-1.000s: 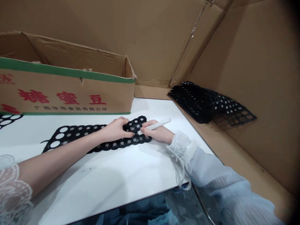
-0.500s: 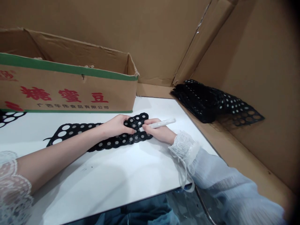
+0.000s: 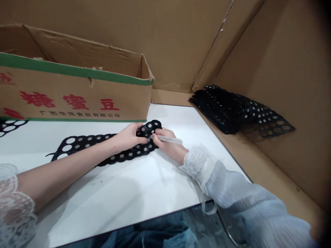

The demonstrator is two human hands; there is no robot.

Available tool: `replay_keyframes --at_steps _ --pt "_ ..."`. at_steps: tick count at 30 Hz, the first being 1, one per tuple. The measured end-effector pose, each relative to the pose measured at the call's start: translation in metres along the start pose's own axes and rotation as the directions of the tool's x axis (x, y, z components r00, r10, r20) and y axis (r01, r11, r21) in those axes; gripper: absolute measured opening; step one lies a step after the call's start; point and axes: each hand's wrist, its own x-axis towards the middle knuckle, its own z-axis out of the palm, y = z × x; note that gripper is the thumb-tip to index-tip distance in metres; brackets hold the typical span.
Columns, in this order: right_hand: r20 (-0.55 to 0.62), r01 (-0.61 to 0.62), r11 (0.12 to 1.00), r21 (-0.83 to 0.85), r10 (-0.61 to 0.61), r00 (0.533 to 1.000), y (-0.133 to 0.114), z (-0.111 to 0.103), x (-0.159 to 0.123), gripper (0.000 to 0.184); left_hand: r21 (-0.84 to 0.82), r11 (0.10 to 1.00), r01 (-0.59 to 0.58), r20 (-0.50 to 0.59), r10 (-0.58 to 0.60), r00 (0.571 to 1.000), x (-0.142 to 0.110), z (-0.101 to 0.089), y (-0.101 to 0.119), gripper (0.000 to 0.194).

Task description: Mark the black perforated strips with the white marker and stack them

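Black dotted strip (image 3: 126, 155) pinched by left hand (image 3: 129, 137), right hand (image 3: 169, 148) gripping white pen-like tool (image 3: 171, 139); weak pinch, and the strip could skid!

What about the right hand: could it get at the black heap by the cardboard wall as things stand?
Probably yes: between the right hand and the black heap I see only white tabletop and a strip of cardboard. It does hold a white pen-like tool, which might hinder a grasp.
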Motion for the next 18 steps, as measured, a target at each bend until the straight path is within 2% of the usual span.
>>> replay_keyframes --at_steps 3,6,9,11,12,14,16,18 --pt "0.183 -0.155 0.980 0.127 0.130 0.974 0.004 -0.015 0.001 0.031 0.060 0.998 -0.030 0.012 0.029 0.999 0.000 -0.003 0.002 0.033" --pt "0.322 -0.195 0.964 0.179 0.130 0.938 0.004 -0.028 0.000 0.032 0.078 0.996 -0.041 0.022 0.039 0.999 0.001 -0.004 -0.001 0.032" --pt "0.366 -0.177 0.972 0.154 0.111 0.924 0.001 -0.032 -0.001 0.031 0.115 0.992 -0.054 0.040 0.050 0.998 0.001 -0.003 -0.006 0.035" --pt "0.354 -0.182 0.972 0.151 0.119 0.927 0.000 -0.032 -0.001 0.030 0.243 0.966 -0.084 -0.035 0.095 0.995 -0.001 0.000 -0.008 0.043" --pt "0.342 -0.193 0.967 0.165 0.128 0.931 0.001 -0.031 -0.001 0.030 0.335 0.935 -0.119 -0.084 0.155 0.984 -0.003 0.001 -0.008 0.049" --pt "0.316 -0.225 0.946 0.232 0.145 0.938 0.005 -0.030 0.000 0.029 0.523 0.822 -0.225 -0.132 0.339 0.932 -0.008 0.003 -0.006 0.063" --pt "0.291 -0.260 0.904 0.339 0.162 0.943 0.011 -0.028 0.001 0.027 0.650 0.676 -0.348 -0.049 0.494 0.868 -0.013 0.005 -0.003 0.070" --pt "0.279 -0.293 0.851 0.436 0.182 0.943 0.017 -0.026 0.003 0.024 0.711 0.567 -0.415 0.067 0.533 0.844 -0.017 0.006 -0.001 0.058"
